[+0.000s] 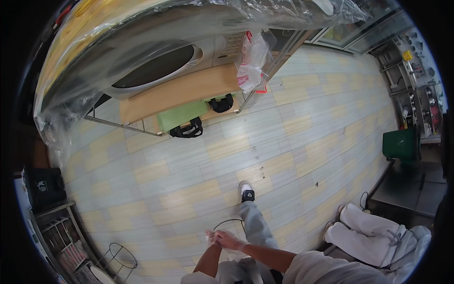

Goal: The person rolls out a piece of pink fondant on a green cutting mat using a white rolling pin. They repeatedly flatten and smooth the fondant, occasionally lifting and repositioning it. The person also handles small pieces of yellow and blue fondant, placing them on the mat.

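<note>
My left hand (211, 237) and my right hand (230, 240) are together low in the view, in front of my body. Thin clear plastic gloves cover both. The right fingers lie against the left hand near its wrist, and some fingers are hidden, so a grip cannot be made out. Just beyond the hands curves a thin dark hoop (228, 220), perhaps part of a stool. One foot in a white and black shoe (246, 191) is on the plank-patterned floor (184, 188).
A plastic-covered rack holds a microwave oven (159, 72), with green bags (184, 113) below. Another person's light trousers (369, 234) show at right, near a green bin (400, 143). At left are a dark bin (44, 186), a metal shelf (67, 245) and a wire stand (122, 255).
</note>
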Tool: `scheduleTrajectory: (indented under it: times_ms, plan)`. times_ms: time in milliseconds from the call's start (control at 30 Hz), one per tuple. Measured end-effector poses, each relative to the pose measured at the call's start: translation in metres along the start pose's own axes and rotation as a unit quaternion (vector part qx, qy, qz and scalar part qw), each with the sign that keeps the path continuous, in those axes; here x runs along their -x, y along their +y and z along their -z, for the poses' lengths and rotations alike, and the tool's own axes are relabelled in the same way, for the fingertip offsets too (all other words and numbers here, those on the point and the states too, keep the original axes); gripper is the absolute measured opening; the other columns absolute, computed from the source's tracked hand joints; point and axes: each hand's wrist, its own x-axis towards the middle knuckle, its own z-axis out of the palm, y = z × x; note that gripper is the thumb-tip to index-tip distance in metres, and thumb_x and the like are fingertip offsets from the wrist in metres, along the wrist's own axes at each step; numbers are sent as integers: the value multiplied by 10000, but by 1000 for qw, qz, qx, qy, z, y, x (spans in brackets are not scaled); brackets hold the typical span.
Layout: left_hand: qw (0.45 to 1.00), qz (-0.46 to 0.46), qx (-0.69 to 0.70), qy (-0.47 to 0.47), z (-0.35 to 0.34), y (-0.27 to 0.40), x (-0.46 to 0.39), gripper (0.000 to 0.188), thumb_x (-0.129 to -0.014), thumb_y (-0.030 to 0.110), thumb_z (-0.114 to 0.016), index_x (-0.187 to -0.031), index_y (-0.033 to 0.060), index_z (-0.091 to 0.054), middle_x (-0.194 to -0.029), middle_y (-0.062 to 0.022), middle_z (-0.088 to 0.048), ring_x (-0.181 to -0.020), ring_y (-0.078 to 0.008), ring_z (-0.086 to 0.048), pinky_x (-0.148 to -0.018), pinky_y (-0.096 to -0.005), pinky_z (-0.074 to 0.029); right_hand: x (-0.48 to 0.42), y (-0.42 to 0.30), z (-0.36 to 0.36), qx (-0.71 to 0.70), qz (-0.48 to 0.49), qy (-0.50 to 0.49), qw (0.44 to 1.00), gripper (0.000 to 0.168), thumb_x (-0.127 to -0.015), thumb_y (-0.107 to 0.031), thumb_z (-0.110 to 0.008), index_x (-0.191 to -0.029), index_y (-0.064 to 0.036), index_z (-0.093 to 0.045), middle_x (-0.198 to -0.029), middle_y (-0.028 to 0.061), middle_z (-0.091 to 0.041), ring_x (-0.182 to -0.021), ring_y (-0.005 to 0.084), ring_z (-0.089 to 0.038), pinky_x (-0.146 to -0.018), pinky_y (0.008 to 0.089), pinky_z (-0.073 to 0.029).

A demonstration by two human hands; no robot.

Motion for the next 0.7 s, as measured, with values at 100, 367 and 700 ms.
scheduleTrajectory:
  times_ms: [100,367,700]
  plan:
    - [957,-69,-282,-3,-5,13,12,410,-913,547,-517,-968,166,-659,-1027,-71,-651,-1016,-279,-570,-912,-522,-417,6,-8,1,-26,2,87,996,145,-934,-206,-600,-993,-76,-573,-871,164,-651,-851,335,-641,-750,412,-503]
    - [764,-199,-606,-98,-34,51,15,348,-924,502,-521,-954,184,-658,-926,-25,-673,-884,-258,-620,-825,-470,-452,-10,-12,50,-110,94,-26,989,246,-924,-276,-675,-964,-57,-572,-815,163,-623,-817,283,-629,-777,376,-496]
    - [339,-238,-909,-37,-88,77,30,319,-938,470,-486,-1032,209,-643,-911,16,-677,-820,-255,-650,-777,-458,-455,-10,-6,63,-104,-22,113,988,92,-903,-99,-602,-928,-64,-520,-790,124,-596,-759,233,-568,-698,364,-468]
